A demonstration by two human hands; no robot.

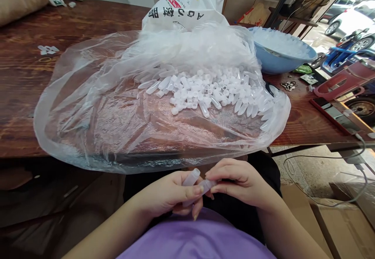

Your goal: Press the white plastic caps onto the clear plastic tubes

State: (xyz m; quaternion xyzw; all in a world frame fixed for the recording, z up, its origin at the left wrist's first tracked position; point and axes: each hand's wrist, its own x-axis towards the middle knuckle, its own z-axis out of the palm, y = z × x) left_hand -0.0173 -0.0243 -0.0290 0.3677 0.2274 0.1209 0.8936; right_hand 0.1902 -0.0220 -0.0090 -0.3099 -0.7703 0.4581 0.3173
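Observation:
Just below the table's front edge, my left hand (pixel 175 192) is closed around translucent plastic tubes. One plastic tube (pixel 191 177) sticks up between its thumb and fingers, open end upward. A second tube (pixel 206 186) lies under the left thumb and points right. My right hand (pixel 234 177) pinches the end of that second tube; whether a cap is between its fingertips is hidden. Ahead of both hands, a large clear plastic bag (pixel 117 122) lies spread on the table with its mouth toward me. Inside it are many loose white caps (pixel 187 95) and pointed clear tubes (pixel 241 107).
A blue basin (pixel 275 59) heaped with translucent pieces stands at the right. Behind the bag is a printed white sack (pixel 184 9). A phone (pixel 331 112), keys (pixel 288 86) and a cable (pixel 322 157) are at the right. Small white pieces (pixel 47 49) lie at the left.

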